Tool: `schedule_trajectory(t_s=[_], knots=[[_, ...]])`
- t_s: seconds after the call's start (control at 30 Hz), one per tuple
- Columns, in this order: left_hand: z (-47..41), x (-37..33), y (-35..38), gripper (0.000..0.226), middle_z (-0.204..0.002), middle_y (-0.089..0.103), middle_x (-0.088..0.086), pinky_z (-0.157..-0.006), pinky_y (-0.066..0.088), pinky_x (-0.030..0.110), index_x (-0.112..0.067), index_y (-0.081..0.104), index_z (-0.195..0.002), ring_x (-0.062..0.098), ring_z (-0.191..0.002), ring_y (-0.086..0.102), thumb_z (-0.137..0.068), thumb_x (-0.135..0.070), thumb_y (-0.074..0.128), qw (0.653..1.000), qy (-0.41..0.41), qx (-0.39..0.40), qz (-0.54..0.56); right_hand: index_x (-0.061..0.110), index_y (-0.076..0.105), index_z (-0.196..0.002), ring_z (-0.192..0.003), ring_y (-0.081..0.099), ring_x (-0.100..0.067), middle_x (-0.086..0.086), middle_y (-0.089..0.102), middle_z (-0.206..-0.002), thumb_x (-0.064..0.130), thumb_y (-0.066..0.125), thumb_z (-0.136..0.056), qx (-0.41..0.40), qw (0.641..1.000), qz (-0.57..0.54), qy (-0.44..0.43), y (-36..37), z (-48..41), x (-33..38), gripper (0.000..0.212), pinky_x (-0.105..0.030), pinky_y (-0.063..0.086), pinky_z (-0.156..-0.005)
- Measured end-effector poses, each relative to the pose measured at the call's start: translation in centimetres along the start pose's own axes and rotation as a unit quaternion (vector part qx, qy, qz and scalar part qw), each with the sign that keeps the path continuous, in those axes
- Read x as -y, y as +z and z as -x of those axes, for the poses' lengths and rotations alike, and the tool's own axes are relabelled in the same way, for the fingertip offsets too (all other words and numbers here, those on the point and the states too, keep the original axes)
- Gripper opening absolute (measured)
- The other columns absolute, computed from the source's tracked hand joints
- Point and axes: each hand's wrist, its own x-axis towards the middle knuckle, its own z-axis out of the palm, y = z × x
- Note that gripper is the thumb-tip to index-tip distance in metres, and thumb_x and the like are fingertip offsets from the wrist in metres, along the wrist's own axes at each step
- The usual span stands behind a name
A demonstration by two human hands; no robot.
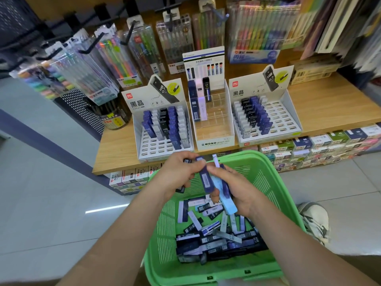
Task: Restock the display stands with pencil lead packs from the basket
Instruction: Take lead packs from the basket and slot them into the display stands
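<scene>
Lower middle of the frame: green basket point(270, 182), near rim close to the bottom edge, far rim overlapping the front edge of the wooden shelf point(115, 151). Inside, a loose heap of pencil lead packs point(216, 238) piled toward the near wall, with the far wall's slats showing bare.

Above the basket, centre of the frame: right hand point(237, 188) curled round a fan of packs. Thumb pressed across a dark blue pack point(206, 178), with a light blue pack point(226, 201) jutting down past the palm. Left hand point(179, 172) just left of it, fingertips pinching the top end of that dark blue pack while gripping black packs point(181, 189) in the palm; number hard to tell.

On the shelf, upper middle: three display stands close together in a row.
- Left stand point(156, 148): filled in the back rows, open slots along the front rows.
- Middle stand point(214, 142): a few packs in the back left corner only, clear compartments open elsewhere.
- Right stand point(284, 118): filled on its left half, open slots across the right half.

Bare shelf board left of the left stand up to a jar of pens point(112, 117), and more to the right of the right stand. Hanging pen packs point(175, 38) across the top of the frame, overhanging the stands' backs. Stacked boxes point(309, 149) under the shelf edge at right. A shoe point(315, 219) on the tiled floor right of the basket.
</scene>
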Motion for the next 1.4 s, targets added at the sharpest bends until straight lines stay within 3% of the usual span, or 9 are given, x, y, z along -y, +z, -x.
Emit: schedule_trajectory(t_s=[0.23, 0.3, 0.43, 0.53, 0.77, 0.93, 1.1, 1.23, 1.4], knots=[[0.5, 0.1, 0.2, 0.016, -0.069, 0.056, 0.006, -0.057, 0.048, 0.030, -0.008, 0.059, -0.093, 0.014, -0.056, 0.051, -0.100, -0.017, 0.047, 0.931, 0.005, -0.079, 0.356, 0.010, 0.059, -0.120, -0.045, 0.049, -0.010, -0.005, 0.070, -0.079, 0.033, 0.081, -0.063, 0.026, 0.996, -0.086, 0.005, 1.9, 0.1, -1.0, 0.066, -0.021, 0.045, -0.042], [0.6, 0.0, 0.7, 0.021, -0.069, 0.058, 0.008, -0.066, 0.054, 0.039, -0.006, 0.058, -0.092, 0.018, -0.060, 0.054, -0.102, -0.018, 0.044, 0.909, 0.008, -0.111, 0.402, 0.011, 0.062, -0.113, -0.046, 0.049, -0.009, 0.002, 0.064, -0.070, 0.029, 0.083, -0.065, 0.034, 0.996, -0.079, 0.002, 2.9, 0.1, -1.1, 0.056, -0.021, 0.044, -0.042], [0.9, -0.1, 0.7, 0.023, -0.061, 0.057, 0.008, -0.045, 0.048, 0.024, -0.006, 0.054, -0.087, 0.013, -0.045, 0.051, -0.103, -0.015, 0.040, 0.886, 0.035, -0.141, 0.441, 0.011, 0.062, -0.106, -0.045, 0.048, -0.011, -0.003, 0.060, -0.073, 0.009, 0.082, -0.065, 0.006, 0.998, -0.054, -0.013, 4.1, -0.1, -0.9, 0.045, -0.022, 0.042, -0.043], [1.0, -0.2, 0.7, 0.016, -0.063, 0.061, 0.006, -0.047, 0.048, 0.024, -0.006, 0.054, -0.094, 0.014, -0.048, 0.053, -0.102, -0.013, 0.042, 0.891, 0.038, -0.130, 0.433, 0.012, 0.063, -0.096, -0.045, 0.050, -0.013, -0.003, 0.060, -0.069, -0.002, 0.077, -0.076, -0.047, 0.998, -0.027, -0.031, 5.0, -0.5, -1.0, 0.028, -0.022, 0.042, -0.043], [-0.1, -1.9, -3.5, 0.008, -0.084, 0.067, 0.004, -0.079, 0.051, 0.035, -0.009, 0.064, -0.096, 0.019, -0.080, 0.061, -0.094, -0.011, 0.057, 0.956, 0.067, -0.111, 0.265, 0.007, 0.061, -0.105, -0.046, 0.053, -0.013, -0.008, 0.061, -0.073, -0.005, 0.075, -0.079, -0.054, 0.992, 0.108, -0.022, 5.8, -1.0, 2.3, 0.032, -0.023, 0.045, -0.043], [-1.7, -4.0, -9.3, 0.019, -0.066, 0.064, 0.002, -0.059, 0.053, 0.021, -0.013, 0.068, -0.103, 0.011, -0.056, 0.059, -0.088, -0.003, 0.064, 0.976, 0.142, -0.121, 0.110, 0.010, 0.062, -0.099, -0.043, 0.053, -0.014, -0.005, 0.060, -0.065, -0.008, 0.069, -0.082, -0.066, 0.977, 0.200, -0.025, 5.9, -1.8, 6.4, 0.026, -0.024, 0.046, -0.043], [-3.1, -4.7, -13.7, 0.024, -0.057, 0.064, 0.008, -0.046, 0.050, 0.020, -0.007, 0.066, -0.079, 0.013, -0.046, 0.060, -0.071, -0.024, 0.082, 0.977, 0.130, -0.124, -0.118, 0.011, 0.057, -0.099, -0.041, 0.056, -0.009, -0.004, 0.056, -0.072, -0.003, 0.068, -0.083, -0.065, 0.877, 0.471, -0.068, 7.1, -3.0, 10.7, 0.024, -0.021, 0.044, -0.040], [-4.9, -4.2, -15.1, 0.039, -0.048, 0.062, 0.004, -0.038, 0.044, 0.022, -0.006, 0.060, -0.064, 0.013, -0.038, 0.056, -0.073, -0.039, 0.079, 0.948, 0.117, -0.165, -0.245, 0.005, 0.056, -0.107, -0.041, 0.056, -0.010, -0.008, 0.053, -0.074, -0.001, 0.067, -0.083, -0.070, 0.824, 0.555, -0.094, 7.6, -3.5, 13.0, 0.027, -0.023, 0.046, -0.041], [-7.1, -3.1, -15.3, 0.013, -0.067, 0.071, 0.004, -0.065, 0.060, 0.035, -0.009, 0.069, -0.086, 0.013, -0.058, 0.069, -0.091, -0.019, 0.064, 0.942, 0.106, -0.136, -0.288, 0.009, 0.057, -0.100, -0.036, 0.052, -0.009, -0.006, 0.056, -0.063, 0.002, 0.071, -0.081, -0.039, 0.783, 0.613, -0.097, 6.5, -3.1, 12.9, 0.024, -0.020, 0.041, -0.037]])
